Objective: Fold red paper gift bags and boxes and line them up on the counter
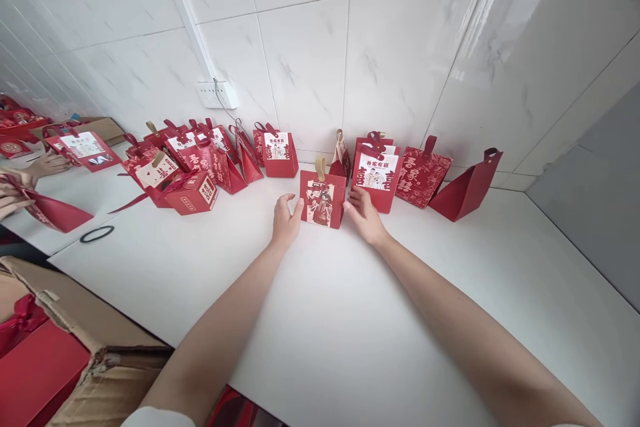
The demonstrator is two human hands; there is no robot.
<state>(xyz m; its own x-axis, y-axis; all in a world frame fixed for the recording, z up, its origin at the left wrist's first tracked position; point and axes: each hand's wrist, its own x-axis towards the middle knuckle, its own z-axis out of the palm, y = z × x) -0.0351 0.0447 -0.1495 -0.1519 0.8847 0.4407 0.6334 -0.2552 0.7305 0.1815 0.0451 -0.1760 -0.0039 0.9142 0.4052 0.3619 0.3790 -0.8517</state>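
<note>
A small red gift box (321,203) with an illustrated cream card on its front and a beige ribbon loop on top stands upright on the white table. My left hand (287,221) is at its left side, fingers curved and apart, the thumb at the box's edge. On the opposite side, my right hand (367,217) has its thumb close to the right edge and its fingers loosely spread. Whether the thumbs press on the box is hard to tell. Just behind my right fingers stands another red box (379,177) with a white card and a dark red loop.
More red gift boxes (280,152) line the tiled wall, with a cluster (193,193) to the left. A plain-sided red box (465,190) stands at right. A black ring (97,234) lies on the table. An opened carton (85,307) is lower left. Another person's hands (15,193) hold a red box.
</note>
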